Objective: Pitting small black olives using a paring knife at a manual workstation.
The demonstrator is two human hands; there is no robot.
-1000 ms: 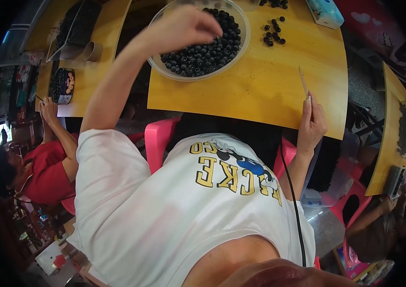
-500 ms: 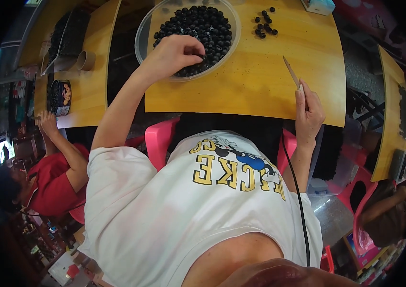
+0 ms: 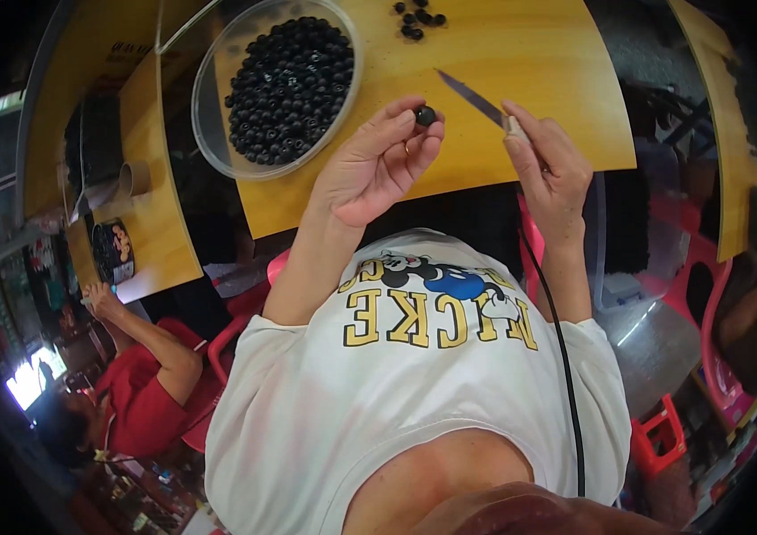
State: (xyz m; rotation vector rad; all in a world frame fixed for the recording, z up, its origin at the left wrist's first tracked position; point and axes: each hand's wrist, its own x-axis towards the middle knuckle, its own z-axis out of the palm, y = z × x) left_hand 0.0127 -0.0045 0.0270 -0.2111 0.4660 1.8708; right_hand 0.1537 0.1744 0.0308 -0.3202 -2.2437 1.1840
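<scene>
Left hand: the hand is raised above the near edge of the table, palm turned up and toward the body, wrist bent a little to the right.
Left fingers: thumb and forefinger pinch one small dark ball at their tips; the other fingers curl loosely beneath it.
Left forearm: slants from the near left toward the far right, elbow bent beside the white shirt.
Right hand: the hand is level with the left one and apart from it, its back turned mostly outward to the right.
Right fingers: closed round the pale handle of a knife, thumb on the near side, forefinger stretched along the far side.
Right forearm: runs almost straight from near to far, with little lean.
Knife blade: points to the far left, its tip beyond the pinched ball and not touching it.
Clear tub: the round tub is on the table to the left, just beyond the left hand, holding many dark balls.
Loose balls: a small cluster lies at the far side of the yellow table.
</scene>
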